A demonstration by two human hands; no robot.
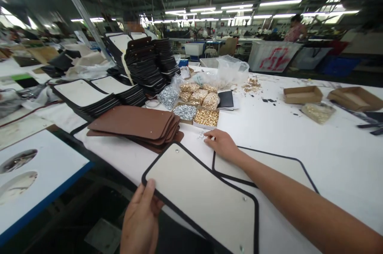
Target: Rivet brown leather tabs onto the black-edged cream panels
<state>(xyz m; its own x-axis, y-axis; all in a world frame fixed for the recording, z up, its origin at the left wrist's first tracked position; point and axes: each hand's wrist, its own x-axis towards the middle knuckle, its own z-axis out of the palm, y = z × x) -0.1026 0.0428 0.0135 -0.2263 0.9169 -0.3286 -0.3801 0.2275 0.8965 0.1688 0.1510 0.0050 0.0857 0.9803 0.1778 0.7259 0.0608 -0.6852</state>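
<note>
My left hand (pixel 142 216) grips the near left edge of a pale panel (pixel 203 194) with a black border, thumb on top. Small metal fittings sit near the panel's visible corners. It is tilted over the table's front edge. My right hand (pixel 223 144) hovers by a few small silver pieces (pixel 200 136) scattered on the table, its thumb and forefinger slightly apart; nothing shows between them. Under my right forearm lies a second pale panel (pixel 269 164) with a dark border. Just beyond are boxes of silver fittings (pixel 185 112) and gold fittings (pixel 207 117).
Brown panels (pixel 131 120) are stacked on the left, with black-edged pale panels (pixel 82 92) behind. Tall dark stacks (pixel 143 62) and bags of gold fittings (pixel 199 96) stand farther back. Cardboard trays (pixel 303 95) lie at right. A person (pixel 296 28) stands in the background.
</note>
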